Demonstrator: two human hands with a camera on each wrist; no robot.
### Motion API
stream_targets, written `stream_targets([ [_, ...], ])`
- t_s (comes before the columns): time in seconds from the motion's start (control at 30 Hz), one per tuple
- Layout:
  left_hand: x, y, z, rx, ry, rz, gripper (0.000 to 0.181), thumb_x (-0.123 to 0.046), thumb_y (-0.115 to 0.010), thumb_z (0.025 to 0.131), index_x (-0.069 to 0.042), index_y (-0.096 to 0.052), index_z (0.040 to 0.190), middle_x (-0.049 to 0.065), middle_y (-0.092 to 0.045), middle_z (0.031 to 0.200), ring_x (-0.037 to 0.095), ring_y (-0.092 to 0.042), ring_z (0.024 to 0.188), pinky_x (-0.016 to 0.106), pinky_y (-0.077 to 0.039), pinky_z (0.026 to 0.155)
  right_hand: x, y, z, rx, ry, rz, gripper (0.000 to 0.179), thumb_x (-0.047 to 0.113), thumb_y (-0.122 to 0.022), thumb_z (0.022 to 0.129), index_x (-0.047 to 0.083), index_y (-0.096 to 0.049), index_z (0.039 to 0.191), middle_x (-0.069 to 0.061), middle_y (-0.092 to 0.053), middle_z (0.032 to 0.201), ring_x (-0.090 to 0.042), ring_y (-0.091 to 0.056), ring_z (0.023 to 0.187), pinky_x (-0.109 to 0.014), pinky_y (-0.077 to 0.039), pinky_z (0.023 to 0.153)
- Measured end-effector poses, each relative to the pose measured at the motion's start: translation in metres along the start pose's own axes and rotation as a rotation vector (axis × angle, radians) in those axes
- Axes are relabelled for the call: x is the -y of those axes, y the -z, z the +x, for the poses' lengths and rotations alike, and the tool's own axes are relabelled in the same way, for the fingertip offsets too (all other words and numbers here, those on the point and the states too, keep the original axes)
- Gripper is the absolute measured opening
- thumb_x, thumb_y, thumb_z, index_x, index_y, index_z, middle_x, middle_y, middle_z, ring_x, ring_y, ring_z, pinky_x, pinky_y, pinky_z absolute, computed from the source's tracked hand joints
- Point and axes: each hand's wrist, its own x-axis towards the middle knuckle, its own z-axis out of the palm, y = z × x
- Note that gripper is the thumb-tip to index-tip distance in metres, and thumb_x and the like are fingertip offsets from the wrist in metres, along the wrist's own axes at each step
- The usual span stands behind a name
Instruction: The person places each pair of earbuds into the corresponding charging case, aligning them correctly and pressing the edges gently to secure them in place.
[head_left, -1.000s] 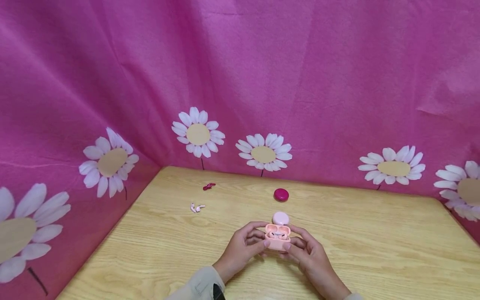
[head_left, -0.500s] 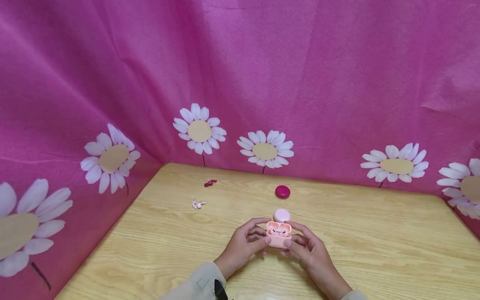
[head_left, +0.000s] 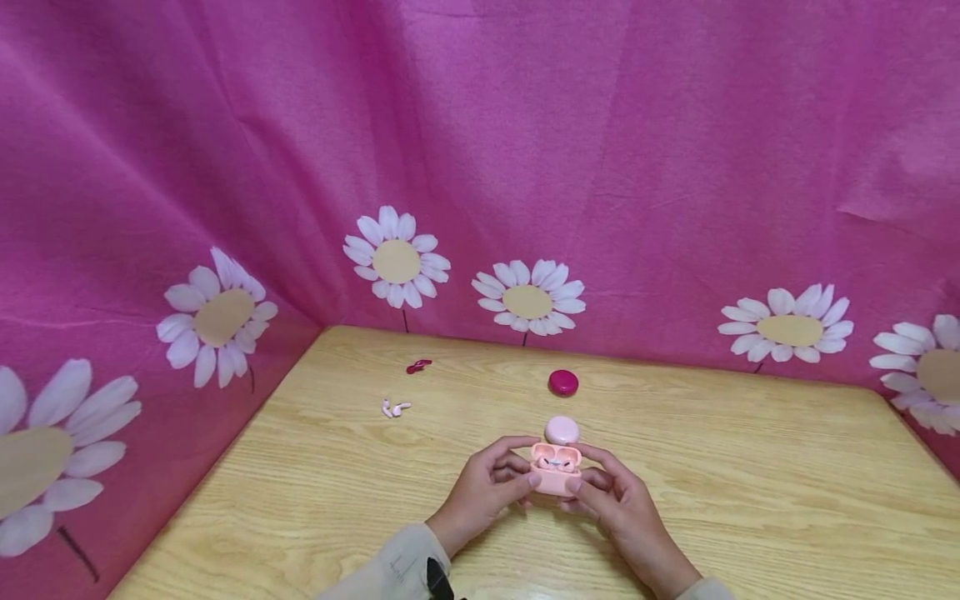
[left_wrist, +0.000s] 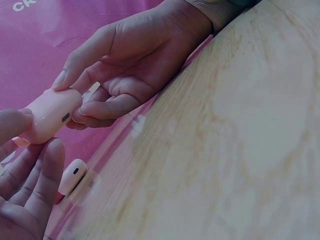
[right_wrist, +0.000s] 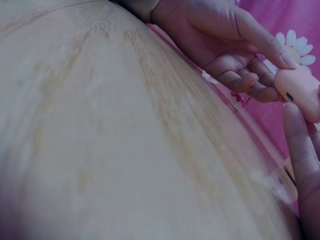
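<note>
Between both hands is a peach-pink earbud case (head_left: 556,483), its lid raised toward the back. Two earbuds (head_left: 556,465) with dark spots sit inside it. My left hand (head_left: 480,496) grips the case's left end, thumb at the front and index finger along the lid's side. The right end is held in the same way by my right hand (head_left: 622,508). Seen from below in the left wrist view, the case (left_wrist: 52,112) shows a small dark port in its underside. Just behind it, a round light pink case (head_left: 562,429) lies closed on the table.
A closed magenta round case (head_left: 563,382) lies farther back on the wooden table (head_left: 750,467). To the left are a pair of pale pink earbuds (head_left: 396,408) and a pair of magenta earbuds (head_left: 418,367). A pink flowered cloth (head_left: 637,167) hangs around the table.
Both hands keep the same grip on the open earbud case, with no clear movement of it. The whole head view has shifted slightly.
</note>
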Motion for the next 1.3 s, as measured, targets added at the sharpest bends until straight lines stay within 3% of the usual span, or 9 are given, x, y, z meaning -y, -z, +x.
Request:
stream_targets([
  [0.4, 0.0002, -0.0001, -0.0005, -0.005, 0.017, -0.01, 0.044, -0.012, -0.07, 0.089, -0.01, -0.057, 0.131, 0.008, -0.064, 0.097, 0.019, -0.064, 0.079, 0.035, -0.058, 0.068, -0.0009, 0.0005, -0.0009, -0.011, -0.008, -0.004, 0.049, -0.001, -0.055, 0.095, -0.007, -0.037, 0.139, -0.01, -0.068, 0.097, -0.017, -0.066, 0.085, -0.039, -0.055, 0.081],
  [0.73, 0.0008, -0.0002, 0.0001, -0.008, 0.012, -0.001, 0.045, -0.012, -0.069, 0.089, -0.006, -0.055, 0.132, 0.009, -0.064, 0.097, 0.02, -0.065, 0.08, 0.037, -0.058, 0.068, 0.0, 0.0, -0.0004, -0.036, -0.026, -0.02, 0.049, 0.001, -0.057, 0.094, -0.006, -0.039, 0.14, -0.009, -0.068, 0.096, -0.017, -0.066, 0.085, -0.039, -0.055, 0.081],
  [0.9, -0.0009, -0.0002, -0.0013, -0.02, 0.022, 0.003, 0.044, -0.013, -0.07, 0.089, -0.01, -0.056, 0.131, 0.008, -0.065, 0.097, 0.018, -0.065, 0.078, 0.036, -0.058, 0.069, 0.0003, -0.0012, 0.0003, -0.043, -0.034, -0.024, 0.05, 0.002, -0.058, 0.094, -0.006, -0.039, 0.14, -0.009, -0.068, 0.096, -0.016, -0.066, 0.084, -0.039, -0.055, 0.081],
  [1.3, -0.0019, -0.0002, -0.0012, -0.01, 0.014, -0.023, 0.043, -0.011, -0.069, 0.089, -0.007, -0.056, 0.13, 0.009, -0.064, 0.096, 0.014, -0.066, 0.075, 0.038, -0.057, 0.071, -0.0006, -0.0008, -0.0004, -0.042, -0.019, -0.042, 0.047, 0.001, -0.056, 0.095, -0.006, -0.04, 0.139, -0.011, -0.068, 0.097, -0.018, -0.067, 0.083, -0.039, -0.056, 0.08],
])
